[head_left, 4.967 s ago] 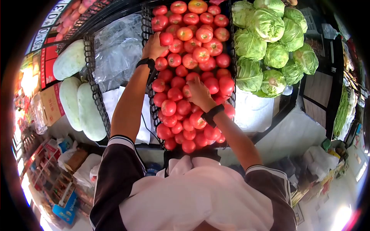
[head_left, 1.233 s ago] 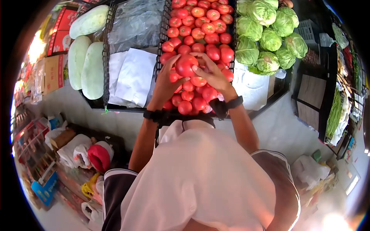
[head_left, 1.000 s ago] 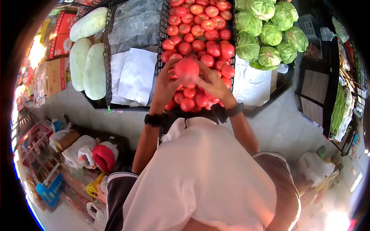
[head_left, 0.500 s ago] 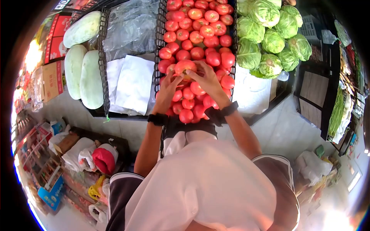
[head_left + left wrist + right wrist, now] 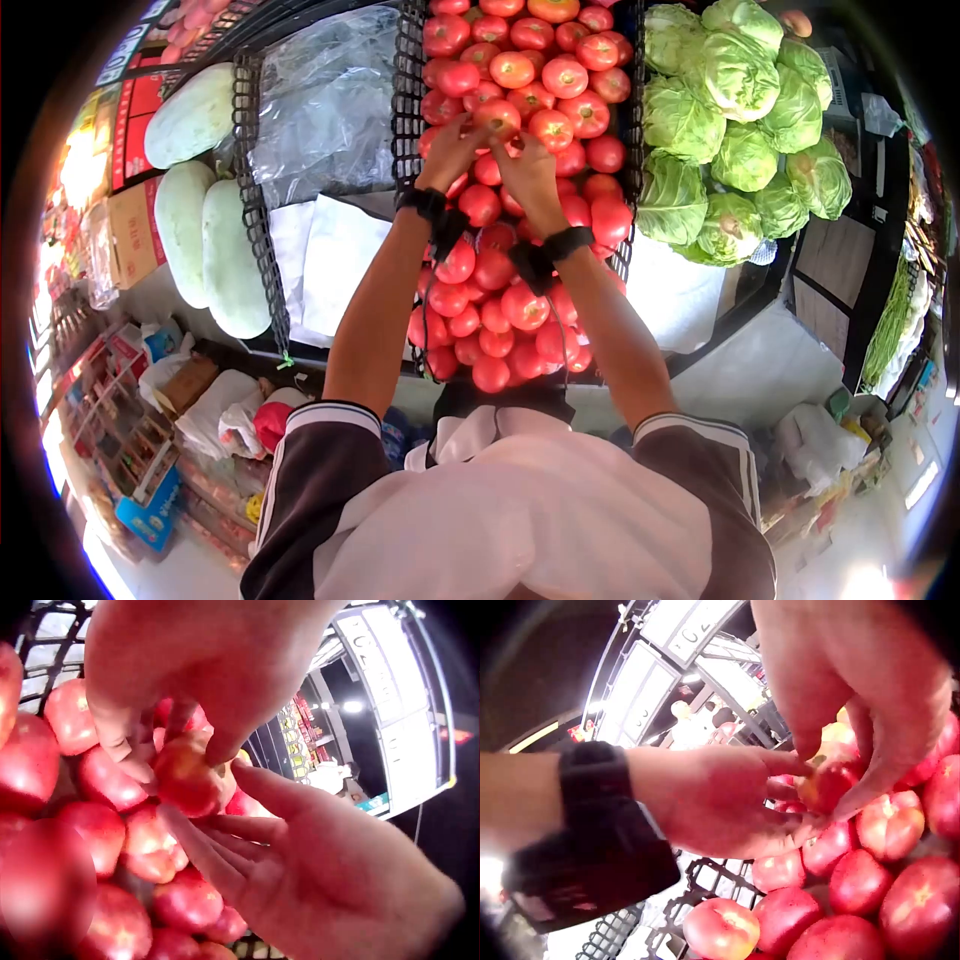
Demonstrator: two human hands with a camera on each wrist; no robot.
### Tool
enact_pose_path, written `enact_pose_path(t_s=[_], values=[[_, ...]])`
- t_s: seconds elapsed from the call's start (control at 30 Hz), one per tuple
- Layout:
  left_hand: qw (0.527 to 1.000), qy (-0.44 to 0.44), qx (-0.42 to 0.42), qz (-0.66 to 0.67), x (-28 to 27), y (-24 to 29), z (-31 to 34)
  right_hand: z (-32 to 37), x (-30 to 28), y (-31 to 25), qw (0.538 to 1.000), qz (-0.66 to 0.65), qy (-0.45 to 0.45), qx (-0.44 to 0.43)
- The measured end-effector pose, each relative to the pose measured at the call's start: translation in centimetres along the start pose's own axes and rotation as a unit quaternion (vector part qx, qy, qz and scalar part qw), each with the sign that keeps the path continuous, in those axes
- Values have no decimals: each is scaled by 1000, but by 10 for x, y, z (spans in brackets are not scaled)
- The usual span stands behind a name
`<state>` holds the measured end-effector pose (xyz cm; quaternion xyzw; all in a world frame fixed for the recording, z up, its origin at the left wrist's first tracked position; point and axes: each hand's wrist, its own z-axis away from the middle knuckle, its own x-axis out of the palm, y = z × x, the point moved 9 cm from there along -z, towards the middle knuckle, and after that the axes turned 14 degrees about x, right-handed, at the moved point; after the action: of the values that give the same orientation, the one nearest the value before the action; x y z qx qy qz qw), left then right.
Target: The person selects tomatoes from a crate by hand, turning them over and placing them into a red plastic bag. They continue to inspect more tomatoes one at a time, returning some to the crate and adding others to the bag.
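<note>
Over the tomatoes in the middle crate, both hands are on a single red tomato (image 5: pixel 191 776). My left hand (image 5: pixel 452 158) holds it from the left, thumb on top near the stem end and fingers round its side. From the right, my right hand (image 5: pixel 528 178) holds the same tomato, its thumb near the stem end and its fingers along the underside in the left wrist view. In the right wrist view the left hand (image 5: pixel 712 799) reaches in from the left, wearing a black wrist device (image 5: pixel 592 832). Several tomatoes (image 5: pixel 889 825) lie close around the fingertips.
Black mesh dividers (image 5: pixel 408 90) flank the tomatoes. To the left lie clear plastic bags (image 5: pixel 325 100), white paper (image 5: pixel 345 250) and pale green winter melons (image 5: pixel 235 255). Cabbages (image 5: pixel 745 155) are heaped on the right. A thin dark cord (image 5: pixel 425 310) hangs below the left wrist.
Five seconds ago each hand was on separate tomatoes. Both hands then held one tomato up near the body; since half a second ago they have moved forward and down to the pile with it.
</note>
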<state>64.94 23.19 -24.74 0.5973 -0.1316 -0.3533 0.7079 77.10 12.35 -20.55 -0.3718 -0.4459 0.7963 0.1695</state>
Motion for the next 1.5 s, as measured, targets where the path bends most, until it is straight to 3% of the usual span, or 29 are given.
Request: enact_pose_path(t_s=[0.07,0.1,0.2,0.3,0.37,0.4,0.47,0.5,0.6,0.73,0.77,0.87,0.93,0.97,1.0,1.07,1.13,1.17,1.23,1.27,1.3,1.43,1.5], values=[[986,-11,39,-162,-5,11,-15,13,-5,12,999,29,-34,14],[965,10,100,-243,-8,24,-21,15,-1,24,992,6,-101,69],[955,13,98,-278,-10,31,-15,32,3,21,976,98,-193,35],[975,25,78,-207,-16,10,-14,60,21,15,957,170,-217,-92],[989,71,76,-105,-22,43,2,68,41,-1,952,148,-238,-125],[980,82,122,-137,-36,31,5,73,53,-10,948,137,-249,-141],[980,181,56,62,-59,49,42,78,76,-19,952,106,-248,-147],[980,182,49,61,-66,62,60,79,84,-22,953,90,-248,-152],[976,215,20,35,-97,71,111,89,116,-15,903,128,-390,-128],[983,176,-51,-6,-106,36,177,87,121,-14,917,146,-344,-138],[988,150,-46,-18,-103,35,191,86,117,-13,920,150,-342,-118],[994,100,-50,-6,-88,61,222,94,53,-55,946,1,-273,-176],[997,62,-14,34,-72,91,239,111,-2,-83,943,-79,-316,-72],[995,77,11,65,-66,112,250,120,-20,-89,936,-76,-337,-67],[993,87,71,47,-63,140,259,134,-35,-91,921,-124,-365,-51],[975,86,103,178,-50,193,277,170,-67,-98,883,-186,-431,30],[967,70,143,198,-48,231,297,221,-93,-119,799,-355,-473,111],[963,61,159,208,-47,245,311,245,-106,-132,781,-376,-485,120],[971,32,236,15,-50,279,339,288,-123,-145,751,-389,-517,131],[957,20,276,-86,-50,290,352,305,-127,-145,763,-393,-497,127],[954,29,279,-106,-52,294,365,320,-131,-148,767,-396,-491,113],[928,96,346,-95,-59,305,419,378,-139,-157,783,-404,-462,99],[924,112,349,-104,-66,298,439,397,-134,-141,849,-317,-413,89]])
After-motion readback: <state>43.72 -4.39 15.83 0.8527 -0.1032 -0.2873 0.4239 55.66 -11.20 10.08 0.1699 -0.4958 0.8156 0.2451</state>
